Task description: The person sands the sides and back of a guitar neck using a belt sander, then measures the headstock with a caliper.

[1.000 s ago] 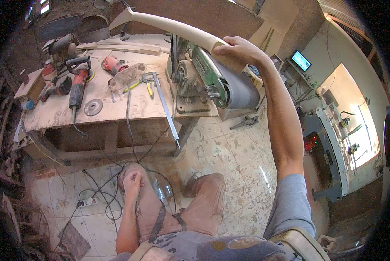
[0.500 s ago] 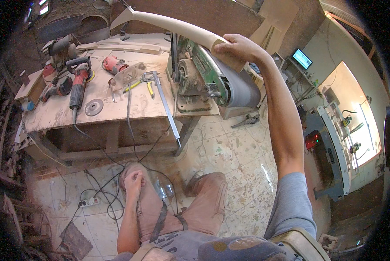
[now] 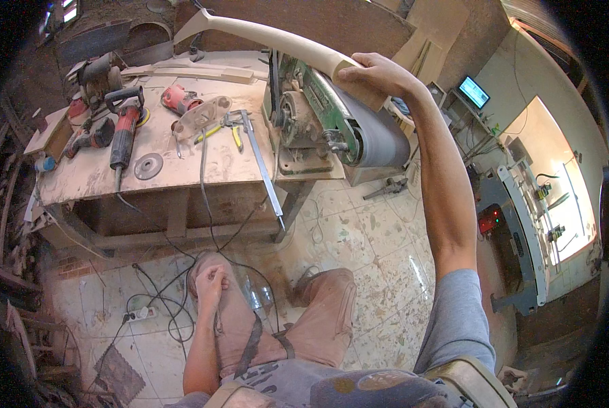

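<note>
My right hand (image 3: 380,76) is wrapped over the near end of a long, curved, pale wooden piece (image 3: 277,41). The piece runs away to the left and widens into a flared end at the far side. It lies over the grey belt of a green belt sander (image 3: 372,132); whether it touches the belt cannot be made out. My left hand (image 3: 212,279) rests by my left knee, fingers curled together. Whatever it may hold is hidden.
A dusty workbench (image 3: 182,173) carries an angle polisher (image 3: 123,129), a cordless drill (image 3: 90,138), a grinding disc (image 3: 148,166), yellow-handled pliers (image 3: 236,139) and a large caliper (image 3: 260,163). Black cables (image 3: 175,309) and a power strip (image 3: 141,314) lie on the tiled floor.
Almost nothing differs. The whole view has shifted very slightly, and my right hand still grips the wooden piece over the sander.
</note>
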### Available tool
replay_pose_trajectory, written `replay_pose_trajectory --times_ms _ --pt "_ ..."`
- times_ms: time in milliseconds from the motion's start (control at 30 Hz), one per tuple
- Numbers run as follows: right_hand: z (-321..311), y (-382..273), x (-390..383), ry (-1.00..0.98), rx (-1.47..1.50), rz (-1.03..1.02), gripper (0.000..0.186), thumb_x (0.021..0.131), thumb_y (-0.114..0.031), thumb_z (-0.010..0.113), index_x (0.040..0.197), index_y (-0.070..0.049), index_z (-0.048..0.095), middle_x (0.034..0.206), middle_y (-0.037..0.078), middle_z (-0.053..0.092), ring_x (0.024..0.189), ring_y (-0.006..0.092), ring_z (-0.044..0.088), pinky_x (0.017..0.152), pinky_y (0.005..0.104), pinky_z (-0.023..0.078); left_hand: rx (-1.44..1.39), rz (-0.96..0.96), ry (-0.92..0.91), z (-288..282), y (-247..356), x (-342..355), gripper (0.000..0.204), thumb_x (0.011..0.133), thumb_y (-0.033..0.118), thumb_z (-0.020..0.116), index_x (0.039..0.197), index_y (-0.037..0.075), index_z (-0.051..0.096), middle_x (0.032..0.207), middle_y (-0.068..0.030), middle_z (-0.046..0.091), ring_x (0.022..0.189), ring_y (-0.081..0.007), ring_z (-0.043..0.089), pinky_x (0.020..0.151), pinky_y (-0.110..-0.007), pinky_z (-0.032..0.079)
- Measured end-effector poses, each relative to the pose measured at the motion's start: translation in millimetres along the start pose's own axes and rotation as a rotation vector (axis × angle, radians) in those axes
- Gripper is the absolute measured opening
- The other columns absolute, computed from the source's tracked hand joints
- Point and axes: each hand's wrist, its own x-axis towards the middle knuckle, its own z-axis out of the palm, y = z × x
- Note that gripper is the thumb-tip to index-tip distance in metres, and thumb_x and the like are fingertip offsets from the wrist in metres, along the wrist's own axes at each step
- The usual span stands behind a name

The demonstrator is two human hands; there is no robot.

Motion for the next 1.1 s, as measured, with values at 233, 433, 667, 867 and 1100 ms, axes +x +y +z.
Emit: replay_pose_trajectory --times_ms 233,433,667,867,1100 --pt "-4.4 -2.4 -3.8 -0.075 0.067 0.009 0.063 0.084 -0.057 0.071 0.122 -0.007 0.064 0.104 0.009 0.068 0.096 0.0193 0.064 0.086 0.0337 0.049 0.001 -0.012 0.021 -1.6 -4.8 1.7 0.023 0.099 0.019 0.064 0.106 -0.002 0.069 0.079 -0.0045 0.066 0.063 -0.0105 0.063 0.056 -0.023 0.052" --pt "-4.8 -3.5 -9.8 -0.112 0.105 0.004 0.063 0.088 -0.056 0.068 0.129 -0.009 0.059 0.112 0.01 0.067 0.1 0.0182 0.063 0.089 0.0327 0.049 -0.039 -0.051 0.005 0.3 -1.0 0.2 0.022 0.099 0.019 0.064 0.106 -0.002 0.069 0.08 -0.0039 0.067 0.063 -0.0104 0.064 0.056 -0.023 0.052" --pt "-5.2 -4.5 -7.9 -0.135 0.125 -0.009 0.061 0.091 -0.054 0.066 0.129 -0.008 0.058 0.112 0.01 0.067 0.102 0.0173 0.062 0.091 0.0326 0.047 -0.044 -0.037 0.003 -0.1 0.5 -0.2 0.023 0.098 0.019 0.065 0.107 -0.002 0.07 0.081 -0.0036 0.067 0.063 -0.0105 0.064 0.057 -0.023 0.051" --pt "-3.7 1.2 -1.9 -0.081 0.027 0.004 0.06 0.092 -0.054 0.065 0.129 -0.008 0.058 0.112 0.01 0.067 0.102 0.0176 0.062 0.091 0.0327 0.047 -0.043 -0.036 0.006 -0.1 -1.8 0.5 0.022 0.098 0.018 0.064 0.107 -0.002 0.069 0.081 -0.0046 0.067 0.063 -0.0113 0.064 0.057 -0.023 0.052" --pt "-4.1 -4.2 -5.9 -0.113 0.066 0.03 0.062 0.091 -0.056 0.066 0.13 -0.009 0.057 0.113 0.011 0.066 0.103 0.0195 0.062 0.093 0.0348 0.048 -0.047 -0.02 -0.017 -2.4 -1.6 1.1 0.022 0.099 0.017 0.064 0.108 -0.003 0.068 0.082 -0.0062 0.068 0.064 -0.0114 0.064 0.057 -0.024 0.052"
